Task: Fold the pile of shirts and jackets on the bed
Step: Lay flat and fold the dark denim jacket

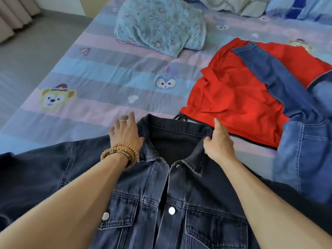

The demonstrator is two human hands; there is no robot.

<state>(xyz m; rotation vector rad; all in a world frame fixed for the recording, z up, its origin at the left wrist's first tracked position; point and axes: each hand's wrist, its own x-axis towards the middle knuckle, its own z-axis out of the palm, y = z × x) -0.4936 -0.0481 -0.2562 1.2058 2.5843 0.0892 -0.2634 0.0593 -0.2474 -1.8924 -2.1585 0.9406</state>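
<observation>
**Inspector A:** Start at the 9 o'clock side. What lies there?

**Inspector B:** The pastel striped bed sheet with cartoon animal prints covers the bed. A grey floor and beige curtain folds sit at 10 o'clock. The dark grey denim jacket with metal snap buttons lies front-up from 9 o'clock through 6 o'clock, buttoned, collar toward 12 o'clock, 1 sleeve spread out to the left.

**Inspector A:** The left hand?

**Inspector B:** The left hand, with a ring and a wooden bead bracelet, rests on the left collar wing. The fingers are spread and fairly straight, extending past the collar edge over the sheet; nothing is clasped.

**Inspector A:** Centre field?

**Inspector B:** A pale blue floral quilt, bundled, lies at 12 o'clock, well apart from the jacket.

**Inspector A:** The right hand?

**Inspector B:** The right hand is at the right collar wing. The thumb presses the collar fold and the index finger points toward 12 o'clock; the other fingers are tucked out of sight, so whether they pinch the cloth cannot be told.

**Inspector A:** And 2 o'clock?

**Inspector B:** A bright red garment lies spread, just beside the jacket collar. A mid-blue denim garment lies over it, 1 sleeve crossing the red diagonally. Pale pillows sit at 1 o'clock.
</observation>
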